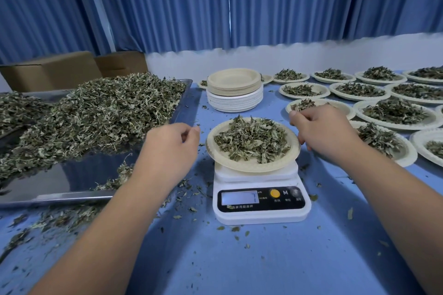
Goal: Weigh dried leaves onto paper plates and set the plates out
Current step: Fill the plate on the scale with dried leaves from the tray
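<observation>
A white kitchen scale [261,199] stands near the middle of the blue tabletop [239,263], and a paper plate [249,167] sits on its platform holding a loose mound of dried leaves [251,140]. The number on the scale's display is too blurred to read. The left hand [172,143] hovers just left of the plate, over the right edge of a metal tray [60,189]. Its fingers are curled, with thumb and forefinger drawn together, and whether they pinch any leaf cannot be told. The right hand [321,132] hangs at the plate's right rim with fingers loosely bent and nothing seen in them. Whether the fingertips touch the rim is unclear. The tray lies along the tabletop's left edge and carries a big heap of leaves [96,112], with part of its shiny bottom bare. Toward the far edge stands a stack of empty plates [234,90]. Filled plates [395,112] lie in rows toward the right edge and far right corner. Leaf crumbs [187,199] are scattered around the scale and along the tray's near side.
</observation>
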The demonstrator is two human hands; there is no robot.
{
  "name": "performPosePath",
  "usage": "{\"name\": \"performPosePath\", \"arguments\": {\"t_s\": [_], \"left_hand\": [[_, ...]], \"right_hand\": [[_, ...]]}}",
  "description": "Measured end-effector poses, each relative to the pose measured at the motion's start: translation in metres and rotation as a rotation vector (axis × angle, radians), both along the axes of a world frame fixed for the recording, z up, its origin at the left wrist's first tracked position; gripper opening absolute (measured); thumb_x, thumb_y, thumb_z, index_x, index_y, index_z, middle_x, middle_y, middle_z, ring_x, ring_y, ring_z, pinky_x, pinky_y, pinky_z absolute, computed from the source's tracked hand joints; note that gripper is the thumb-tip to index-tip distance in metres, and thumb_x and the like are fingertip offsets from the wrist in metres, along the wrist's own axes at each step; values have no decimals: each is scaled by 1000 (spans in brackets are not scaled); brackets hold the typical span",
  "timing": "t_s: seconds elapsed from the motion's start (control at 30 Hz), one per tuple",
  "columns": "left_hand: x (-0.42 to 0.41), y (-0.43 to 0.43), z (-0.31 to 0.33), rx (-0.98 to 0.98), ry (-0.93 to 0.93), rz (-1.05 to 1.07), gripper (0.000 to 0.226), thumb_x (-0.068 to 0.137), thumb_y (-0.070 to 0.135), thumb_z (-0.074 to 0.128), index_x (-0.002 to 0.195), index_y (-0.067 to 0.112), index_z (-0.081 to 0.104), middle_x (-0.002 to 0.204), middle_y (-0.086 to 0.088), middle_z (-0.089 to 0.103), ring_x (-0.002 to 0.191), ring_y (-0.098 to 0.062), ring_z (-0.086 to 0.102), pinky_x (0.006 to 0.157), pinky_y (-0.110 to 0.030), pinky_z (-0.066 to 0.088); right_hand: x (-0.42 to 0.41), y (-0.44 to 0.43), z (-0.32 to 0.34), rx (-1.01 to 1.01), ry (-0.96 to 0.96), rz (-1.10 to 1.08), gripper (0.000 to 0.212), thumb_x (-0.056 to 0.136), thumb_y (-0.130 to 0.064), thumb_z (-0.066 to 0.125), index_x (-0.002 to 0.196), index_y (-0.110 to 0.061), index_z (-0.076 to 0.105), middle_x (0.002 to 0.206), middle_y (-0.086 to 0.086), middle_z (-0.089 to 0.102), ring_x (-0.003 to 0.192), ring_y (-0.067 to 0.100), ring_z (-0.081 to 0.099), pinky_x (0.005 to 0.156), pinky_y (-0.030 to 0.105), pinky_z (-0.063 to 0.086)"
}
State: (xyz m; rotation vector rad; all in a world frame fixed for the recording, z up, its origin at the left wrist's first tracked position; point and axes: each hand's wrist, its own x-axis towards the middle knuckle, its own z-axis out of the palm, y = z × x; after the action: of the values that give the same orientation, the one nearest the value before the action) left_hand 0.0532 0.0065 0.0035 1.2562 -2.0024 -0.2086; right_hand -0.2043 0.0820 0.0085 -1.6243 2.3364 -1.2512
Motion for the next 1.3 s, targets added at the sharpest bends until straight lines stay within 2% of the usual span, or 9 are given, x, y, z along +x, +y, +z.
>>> {"name": "performPosePath", "arguments": {"t_s": [0.1, 0.23, 0.37, 0.5, 0.6, 0.73, 0.87, 1.03, 1.3], "left_hand": [[-7, 1, -2, 71, 28, -15, 43, 96, 33, 51, 57, 14, 55, 39, 5, 42, 40, -9, 39, 44, -18, 34], [-9, -2, -7, 266, 69, -65, 40, 96, 33, 52, 67, 10, 65, 45, 6, 50, 38, -8, 39, 42, -16, 31], [-11, -2, -8, 503, 297, -128, 26, 95, 27, 55, 82, 16, 73, 46, 3, 54, 35, -10, 43, 47, -21, 37], [-11, 1, -5, 715, 581, -223, 17, 95, 20, 59, 105, 12, 70, 51, -3, 54, 40, -13, 42, 40, -22, 36], [-15, 10, 1, 785, 735, -331, 14, 95, 11, 57, 99, 6, 70, 54, -4, 53, 43, -14, 43, 38, -23, 34], [-30, 36, 11, 879, 894, -505, 19, 95, 1, 52, 94, -1, 70, 58, -7, 55, 44, -13, 49, 37, -23, 39], [-52, 75, 17, 903, 962, -633, 21, 94, -1, 50, 99, 2, 70, 62, -8, 62, 45, -13, 50, 39, -21, 41], [-105, 130, 22, 952, 965, -796, 22, 94, -1, 48, 104, 1, 67, 66, -9, 63, 47, -14, 53, 40, -22, 44], [-206, 227, 26, 1131, 887, -952, 24, 96, -5, 45, 106, 5, 65, 73, -12, 69, 48, -14, 59, 44, -23, 52]], "right_hand": [[0, -2, -3, 32, -22, -13, 49, 98, -30, 48, 80, 12, 66, 69, 30, 63, 54, 35, 53, 58, 33, 48], [3, -4, -4, 54, -36, -33, 48, 96, -24, 50, 68, 15, 59, 59, 29, 60, 48, 24, 47, 55, 32, 47], [9, -5, -3, 45, -106, -59, 44, 93, -19, 51, 62, 12, 55, 51, 24, 58, 40, 20, 45, 48, 27, 43], [12, 3, 0, 29, -355, -72, 32, 92, -14, 51, 83, 16, 58, 52, 17, 47, 27, 11, 42, 35, 19, 31], [12, 16, 8, 21, -433, -77, 29, 92, -12, 49, 86, 16, 58, 49, 16, 48, 27, 13, 39, 33, 18, 29], [0, 52, 26, 5, -511, -73, 24, 94, -16, 52, 83, -4, 70, 44, 10, 55, 39, 20, 46, 41, 25, 39], [-19, 107, 43, -22, -583, -65, 25, 93, -14, 52, 84, 5, 66, 45, 10, 55, 39, 19, 47, 40, 23, 39], [-53, 182, 56, -55, -565, -179, 22, 92, -13, 54, 82, -1, 69, 47, 11, 56, 41, 20, 50, 50, 29, 48], [-120, 316, 73, -116, -587, -333, 15, 91, -13, 57, 95, -5, 69, 51, 8, 56, 43, 15, 51, 43, 23, 45]]}}
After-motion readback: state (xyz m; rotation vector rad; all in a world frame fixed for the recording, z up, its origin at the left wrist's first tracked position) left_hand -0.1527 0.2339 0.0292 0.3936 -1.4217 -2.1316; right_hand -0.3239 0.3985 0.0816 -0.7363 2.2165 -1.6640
